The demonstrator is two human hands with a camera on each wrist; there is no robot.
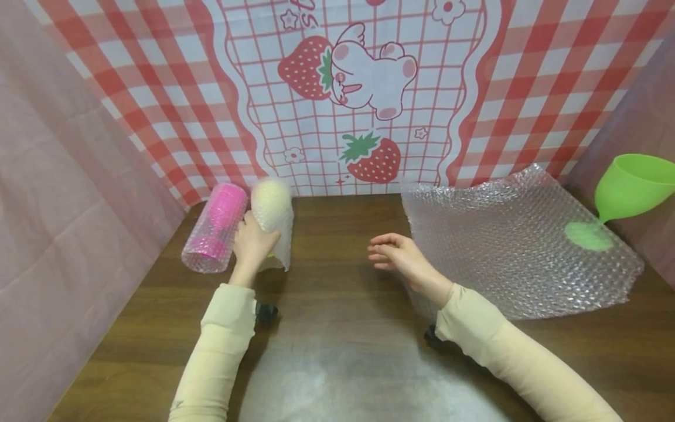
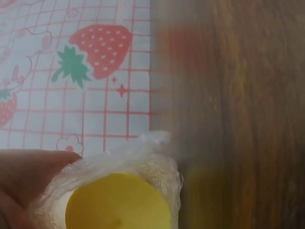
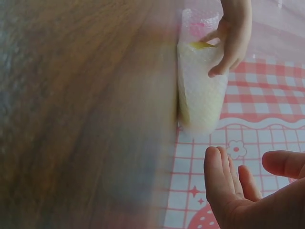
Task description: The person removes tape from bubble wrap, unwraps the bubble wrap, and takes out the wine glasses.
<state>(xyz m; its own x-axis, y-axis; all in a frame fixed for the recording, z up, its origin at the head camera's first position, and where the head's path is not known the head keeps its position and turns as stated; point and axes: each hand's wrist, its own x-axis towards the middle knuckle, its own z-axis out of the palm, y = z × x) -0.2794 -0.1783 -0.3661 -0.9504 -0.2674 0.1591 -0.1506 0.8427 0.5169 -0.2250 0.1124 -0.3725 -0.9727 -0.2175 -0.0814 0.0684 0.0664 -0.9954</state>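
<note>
Goblets: three are counted, namely one pink goblet [image 1: 227,208], one yellow goblet [image 2: 119,202] and one green goblet [image 1: 630,187]. Bubble wrap: three pieces are recorded, of which one is a spread sheet [image 1: 506,246] and two are rolled, as one pink-goblet wrapper [image 1: 192,259] and one yellow-goblet wrapper [image 1: 285,237]. Hands: two are listed, one left hand [image 1: 255,240] and one right hand [image 1: 403,258]. Cream sleeves [image 1: 213,357]: two. Small black objects [image 1: 267,312] at the cuffs: two. Wood-grain tabletop [image 1: 327,293]: one. Patterned backdrop [image 1: 554,88]: one, on which one cartoon rabbit [image 1: 377,76] and two full strawberries [image 1: 377,161] are printed. Pink drapes [image 1: 63,176]: two are noted, one per side.
</note>
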